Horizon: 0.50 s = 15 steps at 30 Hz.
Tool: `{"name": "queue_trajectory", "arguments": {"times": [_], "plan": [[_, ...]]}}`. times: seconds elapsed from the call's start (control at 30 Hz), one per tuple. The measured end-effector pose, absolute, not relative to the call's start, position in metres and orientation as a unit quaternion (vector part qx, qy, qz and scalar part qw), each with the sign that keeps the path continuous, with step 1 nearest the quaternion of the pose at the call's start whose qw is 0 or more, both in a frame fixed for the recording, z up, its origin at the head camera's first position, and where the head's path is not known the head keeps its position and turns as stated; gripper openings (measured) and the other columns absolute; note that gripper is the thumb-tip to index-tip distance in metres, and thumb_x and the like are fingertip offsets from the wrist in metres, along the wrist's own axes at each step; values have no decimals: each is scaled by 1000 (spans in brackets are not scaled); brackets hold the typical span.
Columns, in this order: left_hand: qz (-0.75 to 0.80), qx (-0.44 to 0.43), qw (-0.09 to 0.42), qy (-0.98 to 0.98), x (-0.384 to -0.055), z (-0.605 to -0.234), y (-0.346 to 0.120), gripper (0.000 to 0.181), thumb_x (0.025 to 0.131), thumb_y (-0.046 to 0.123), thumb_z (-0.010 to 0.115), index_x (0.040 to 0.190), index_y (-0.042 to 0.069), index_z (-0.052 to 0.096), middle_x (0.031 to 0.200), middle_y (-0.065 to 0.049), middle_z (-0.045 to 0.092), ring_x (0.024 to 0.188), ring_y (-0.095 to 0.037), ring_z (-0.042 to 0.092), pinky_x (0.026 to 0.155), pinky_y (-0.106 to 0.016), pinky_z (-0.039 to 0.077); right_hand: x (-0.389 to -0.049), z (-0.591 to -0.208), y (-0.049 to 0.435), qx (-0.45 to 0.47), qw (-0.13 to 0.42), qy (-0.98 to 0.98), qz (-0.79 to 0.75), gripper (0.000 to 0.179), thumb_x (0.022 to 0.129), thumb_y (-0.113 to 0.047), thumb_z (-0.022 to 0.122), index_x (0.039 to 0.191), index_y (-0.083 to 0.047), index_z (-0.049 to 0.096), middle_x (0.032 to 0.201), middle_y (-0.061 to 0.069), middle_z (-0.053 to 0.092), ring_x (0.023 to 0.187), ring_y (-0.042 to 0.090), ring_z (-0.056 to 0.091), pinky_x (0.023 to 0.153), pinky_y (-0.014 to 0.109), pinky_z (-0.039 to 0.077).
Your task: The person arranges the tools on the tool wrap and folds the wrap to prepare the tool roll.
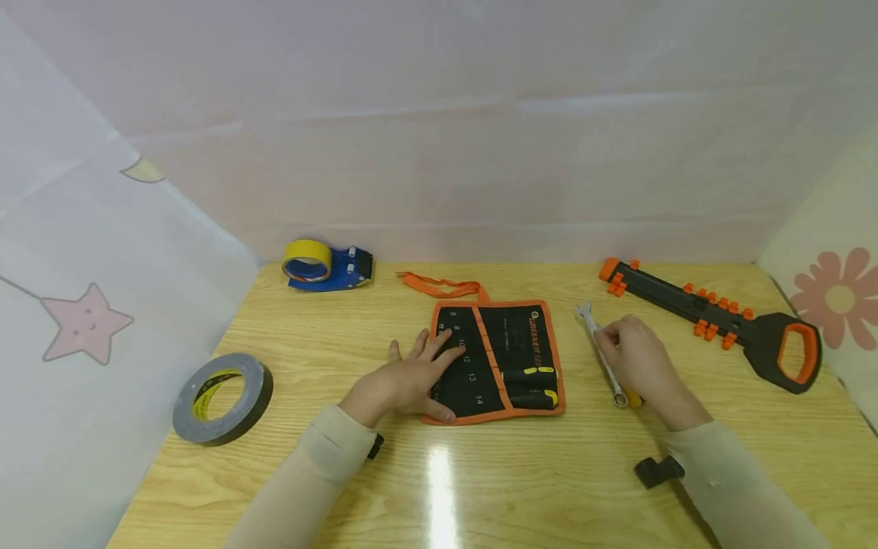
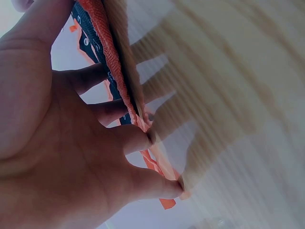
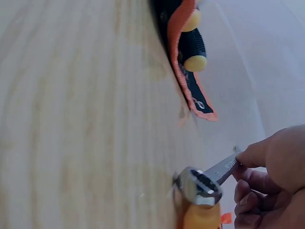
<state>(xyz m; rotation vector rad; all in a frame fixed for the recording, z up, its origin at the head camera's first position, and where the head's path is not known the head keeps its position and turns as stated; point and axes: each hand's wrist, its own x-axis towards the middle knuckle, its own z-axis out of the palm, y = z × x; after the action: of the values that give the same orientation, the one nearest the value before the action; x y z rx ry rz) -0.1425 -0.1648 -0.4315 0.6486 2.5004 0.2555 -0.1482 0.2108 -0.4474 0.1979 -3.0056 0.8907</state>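
A black tool pouch (image 1: 507,335) with orange trim and printed size numbers lies spread flat on the table. My left hand (image 1: 410,381) rests on its left part, fingers spread; in the left wrist view the fingers (image 2: 152,183) reach along the pouch's orange edge. Two dark tools with yellow tips (image 1: 551,396) sit in the pouch's right side. To the right of the pouch, my right hand (image 1: 636,357) pinches a combination wrench (image 1: 607,369) by its shank, ring end toward me. Under that ring end shows a yellow-orange handle (image 3: 200,218), mostly hidden in the head view.
A blue tape dispenser with yellow tape (image 1: 329,265) stands at the back left. A grey tape roll (image 1: 257,408) lies at the left edge. At the right is a black tool holder (image 1: 686,305) with orange clips and handle. Fabric walls enclose the table (image 1: 535,480).
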Motion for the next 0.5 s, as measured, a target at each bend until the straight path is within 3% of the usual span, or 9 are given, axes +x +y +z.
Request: {"name": "queue_trajectory", "arguments": {"times": [0.23,0.5], "plan": [[93,239,268,928,-144,-433,-165,114,87,58,84,175,33,16,184,-5,-7,169,-43,-7,123,-85,5,-146,-440,209,55,14,-949,309,34,112,-16,57,116,13,74,101,22,63,81,26,55,66,32,43],[93,242,268,928,-144,-433,-166,114,87,59,84,175,32,16,184,-5,-7,169,-43,-7,123,-85,6,-141,-431,206,63,27,-936,345,35,115,-17,52,117,13,70,101,21,60,81,25,54,64,28,44]]}}
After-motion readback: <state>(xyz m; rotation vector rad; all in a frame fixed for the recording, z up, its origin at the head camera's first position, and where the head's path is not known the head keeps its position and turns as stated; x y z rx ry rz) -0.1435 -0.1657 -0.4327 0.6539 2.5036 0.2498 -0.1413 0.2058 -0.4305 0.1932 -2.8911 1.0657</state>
